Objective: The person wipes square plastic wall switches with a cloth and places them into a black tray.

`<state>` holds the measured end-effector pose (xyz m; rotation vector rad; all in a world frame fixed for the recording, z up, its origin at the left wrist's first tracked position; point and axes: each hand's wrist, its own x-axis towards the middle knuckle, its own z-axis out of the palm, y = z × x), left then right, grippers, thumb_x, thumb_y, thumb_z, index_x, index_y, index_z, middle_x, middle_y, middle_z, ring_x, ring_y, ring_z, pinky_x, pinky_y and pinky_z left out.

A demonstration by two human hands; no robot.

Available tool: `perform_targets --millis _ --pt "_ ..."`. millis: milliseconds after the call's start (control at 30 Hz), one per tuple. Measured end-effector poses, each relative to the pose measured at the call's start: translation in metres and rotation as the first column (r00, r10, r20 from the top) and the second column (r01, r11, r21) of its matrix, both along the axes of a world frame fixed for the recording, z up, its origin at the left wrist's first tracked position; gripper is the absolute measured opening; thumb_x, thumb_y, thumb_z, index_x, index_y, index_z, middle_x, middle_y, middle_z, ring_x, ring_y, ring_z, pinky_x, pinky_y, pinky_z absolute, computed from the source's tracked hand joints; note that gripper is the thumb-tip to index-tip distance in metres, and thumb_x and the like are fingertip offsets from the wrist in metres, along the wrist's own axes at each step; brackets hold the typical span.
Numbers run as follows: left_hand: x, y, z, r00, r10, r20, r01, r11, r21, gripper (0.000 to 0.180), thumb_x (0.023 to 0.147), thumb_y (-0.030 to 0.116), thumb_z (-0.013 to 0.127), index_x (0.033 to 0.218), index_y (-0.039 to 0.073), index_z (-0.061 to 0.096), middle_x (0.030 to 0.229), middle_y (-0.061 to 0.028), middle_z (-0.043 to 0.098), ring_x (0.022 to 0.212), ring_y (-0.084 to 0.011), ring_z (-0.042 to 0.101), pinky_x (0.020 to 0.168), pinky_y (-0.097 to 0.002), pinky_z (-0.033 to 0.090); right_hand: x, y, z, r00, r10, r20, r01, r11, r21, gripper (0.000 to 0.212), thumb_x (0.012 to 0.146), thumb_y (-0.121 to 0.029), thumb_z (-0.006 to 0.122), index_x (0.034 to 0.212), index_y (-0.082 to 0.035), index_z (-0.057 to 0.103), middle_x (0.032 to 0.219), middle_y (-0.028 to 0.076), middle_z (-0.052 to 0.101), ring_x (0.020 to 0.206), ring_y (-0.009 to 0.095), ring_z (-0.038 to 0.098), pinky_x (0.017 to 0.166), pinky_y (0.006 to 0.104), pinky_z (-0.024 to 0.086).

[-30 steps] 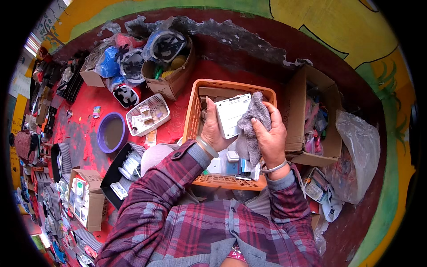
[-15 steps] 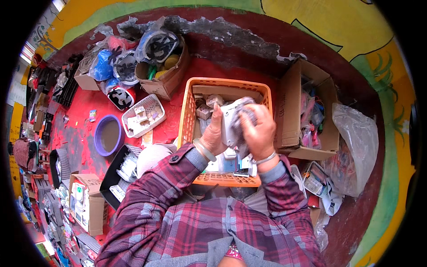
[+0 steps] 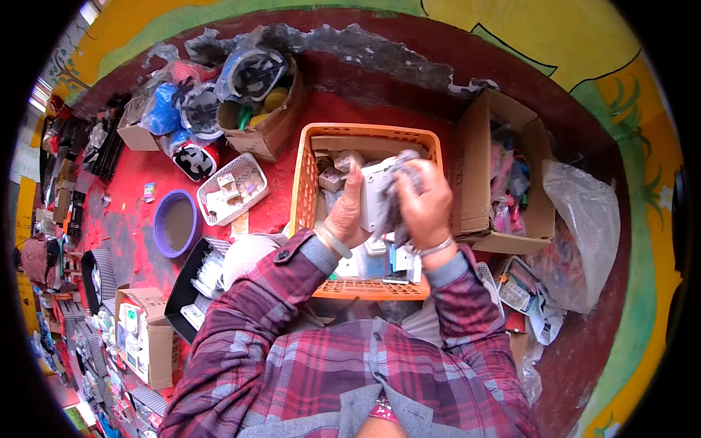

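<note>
Gripping a white case (image 3: 373,198) by its edge above the orange basket (image 3: 365,130), the left hand (image 3: 346,217) steadies it while the right hand (image 3: 426,207) pinches a grey cloth (image 3: 391,207) against its face, the wiping apparently under way, not finished.

Grey cloth (image 3: 392,206) bunched up, white box (image 3: 372,201) now more covered

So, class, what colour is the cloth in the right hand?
Grey cloth, best seen in the head view.
</note>
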<state>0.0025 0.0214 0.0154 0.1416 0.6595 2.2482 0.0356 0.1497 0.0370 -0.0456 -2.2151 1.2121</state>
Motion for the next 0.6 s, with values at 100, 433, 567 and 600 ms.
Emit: perform_targets --millis 100,433,567,600 --pt "-0.003 -0.010 -0.003 0.998 0.014 0.059 -0.012 0.999 -0.039 0.079 0.079 0.068 0.049 0.126 0.005 0.047 0.115 -0.0100 0.058 0.103 -0.0223 0.057 0.093 -0.0354 0.046 0.016 -0.032 0.013 0.971 0.225 -0.079 -0.213 0.968 0.135 0.020 0.077 -0.007 0.064 0.096 -0.002 0.061 0.084 0.016 0.061 0.079 0.029 0.062 0.072 0.0349 0.049" --pt "-0.020 -0.019 0.017 0.985 0.056 0.163 -0.072 0.993 0.095 0.094 0.077 0.080 0.030 0.135 0.007 0.038 0.127 -0.0185 0.051 0.112 -0.0381 0.053 0.093 -0.0565 0.041 -0.018 0.064 -0.003 0.998 0.034 0.045 0.004 0.750 -0.662 0.013 0.085 -0.008 0.062 0.096 0.000 0.061 0.084 0.000 0.063 0.074 0.006 0.057 0.066 0.0209 0.047" --pt "-0.019 -0.017 0.012 0.985 0.079 0.152 -0.097 0.988 0.116 0.088 0.080 0.077 0.027 0.129 0.006 0.046 0.120 -0.0125 0.057 0.111 -0.0307 0.055 0.094 -0.0484 0.043 -0.010 0.036 0.012 0.994 0.090 0.068 -0.052 0.903 -0.427 0.012 0.086 -0.009 0.062 0.096 -0.001 0.061 0.084 -0.001 0.061 0.076 0.006 0.055 0.066 0.0206 0.046" --pt "-0.019 -0.016 0.011 0.982 0.098 0.160 -0.115 0.988 0.104 0.088 0.080 0.077 0.028 0.128 0.006 0.047 0.120 -0.0120 0.057 0.110 -0.0298 0.055 0.094 -0.0469 0.044 -0.012 0.031 0.003 0.993 0.112 0.035 -0.091 0.921 -0.379 0.014 0.084 -0.008 0.063 0.096 -0.001 0.061 0.086 0.003 0.062 0.077 0.010 0.057 0.068 0.0231 0.047"
